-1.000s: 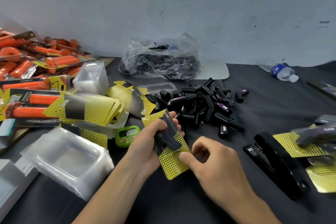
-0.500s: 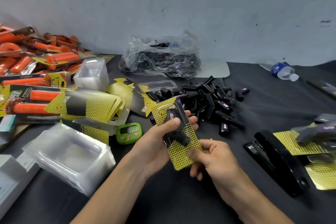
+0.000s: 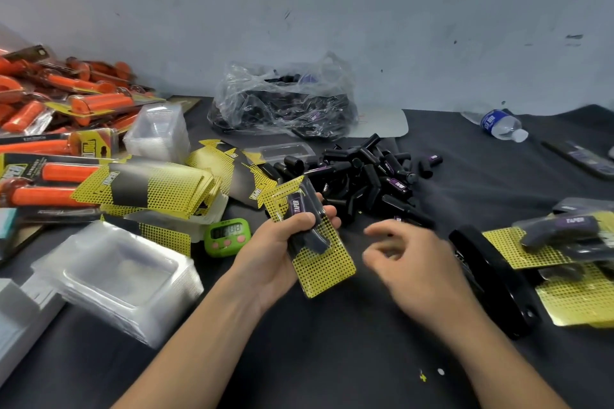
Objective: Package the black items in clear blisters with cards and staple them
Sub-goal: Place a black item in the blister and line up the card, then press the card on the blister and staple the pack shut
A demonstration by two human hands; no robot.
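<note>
At the far left we see a heap of orange packaged grips (image 3: 56, 100), and nearer to us a stack of clear blisters (image 3: 116, 279) on the dark surface (image 3: 332, 359). Just beyond that stack lies a fanned pile of yellow-and-black cards (image 3: 149, 189), with a green timer (image 3: 227, 236) beside it.

Our left hand (image 3: 275, 252) grasps one card (image 3: 327, 272) tilted upright above the surface. The thumb presses across the front and the fingers wrap behind. A black item (image 3: 315, 239) sits against this card under a clear blister (image 3: 309, 199).

Behind the hand, a plastic bag (image 3: 282, 100) with more dark pieces rests near the wall. A loose pile of black items (image 3: 365, 176) spreads in front of it.

Our right hand (image 3: 408, 262) hovers just to the right of the card, apart from it. It is blurred, its fingers loosely bent and holding nothing.

Right of that hand lies a black stapler (image 3: 491, 279). It touches several carded packs (image 3: 564, 242) at the right edge. A water bottle (image 3: 501, 124) lies on its side far back.
</note>
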